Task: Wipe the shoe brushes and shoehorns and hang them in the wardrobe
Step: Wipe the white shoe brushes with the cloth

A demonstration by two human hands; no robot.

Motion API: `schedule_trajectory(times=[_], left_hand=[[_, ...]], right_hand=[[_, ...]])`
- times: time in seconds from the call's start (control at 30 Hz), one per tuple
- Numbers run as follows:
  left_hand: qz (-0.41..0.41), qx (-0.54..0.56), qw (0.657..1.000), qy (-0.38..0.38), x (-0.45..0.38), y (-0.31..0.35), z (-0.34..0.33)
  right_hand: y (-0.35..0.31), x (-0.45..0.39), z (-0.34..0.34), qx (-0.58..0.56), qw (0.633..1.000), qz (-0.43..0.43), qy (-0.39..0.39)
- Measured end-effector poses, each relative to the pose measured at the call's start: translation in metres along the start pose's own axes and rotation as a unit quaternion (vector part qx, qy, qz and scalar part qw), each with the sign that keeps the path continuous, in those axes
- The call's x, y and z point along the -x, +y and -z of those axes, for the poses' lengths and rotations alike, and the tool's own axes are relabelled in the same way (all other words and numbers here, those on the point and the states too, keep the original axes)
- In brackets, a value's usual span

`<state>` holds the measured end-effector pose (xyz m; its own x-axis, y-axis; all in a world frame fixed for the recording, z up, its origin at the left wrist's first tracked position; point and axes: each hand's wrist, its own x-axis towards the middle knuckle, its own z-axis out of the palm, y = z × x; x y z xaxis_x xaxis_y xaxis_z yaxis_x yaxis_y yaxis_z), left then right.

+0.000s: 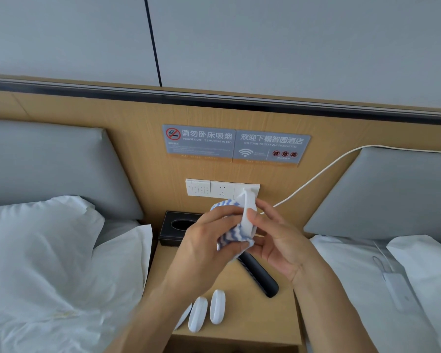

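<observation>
1. Lying nearest on the desk [270,317], just this side of the black remote [259,277], are two white shoehorns [208,313] side by side, with a third white piece [182,318] partly hidden under the left forearm
2. Above the remote, the left hand [209,240] has its fingers curled round a blue-and-white striped cloth [233,238], wrapping it against a white shoehorn [248,212]
3. The right hand [278,240] grips that shoehorn from the other side, thumb on its face and fingers curled behind; the shoehorn stands upright between both hands, its top reaching in front of the wall socket panel [222,191]
4. Behind the remote a black tissue box [175,229] sits against the wooden headboard [143,128]
5. Left of the remote lies a bed with white pillows [41,238]; right of it, a second bed [362,276] with a small white device [396,286] on it
6. Farthest, above the socket panel, two grey signs [236,146] hang on the headboard, and a white cable [316,178] runs rightward from the panel
</observation>
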<state>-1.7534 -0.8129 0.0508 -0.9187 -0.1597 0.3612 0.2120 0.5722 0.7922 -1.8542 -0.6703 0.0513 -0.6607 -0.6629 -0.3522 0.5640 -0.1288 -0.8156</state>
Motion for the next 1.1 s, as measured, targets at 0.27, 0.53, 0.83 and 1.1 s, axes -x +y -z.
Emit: schedule_trajectory(times=[0.27, 0.53, 0.83, 1.1], left_hand=[[0.065, 0.033, 0.997, 0.033, 0.0, 0.002, -0.001], [0.043, 0.01, 0.998, 0.034, 0.003, 0.001, -0.005], [0.03, -0.02, 0.994, 0.099, 0.0, 0.009, -0.007], [0.05, 0.013, 0.99, 0.131, 0.001, 0.007, -0.012]], right_hand=[[-0.001, 0.001, -0.006, -0.014, 1.0, -0.001, 0.019], [-0.001, 0.006, -0.007, -0.009, 1.0, 0.003, 0.021], [-0.002, 0.011, -0.006, -0.086, 0.992, 0.043, -0.082], [0.005, 0.013, -0.01, -0.039, 0.996, 0.072, -0.042]])
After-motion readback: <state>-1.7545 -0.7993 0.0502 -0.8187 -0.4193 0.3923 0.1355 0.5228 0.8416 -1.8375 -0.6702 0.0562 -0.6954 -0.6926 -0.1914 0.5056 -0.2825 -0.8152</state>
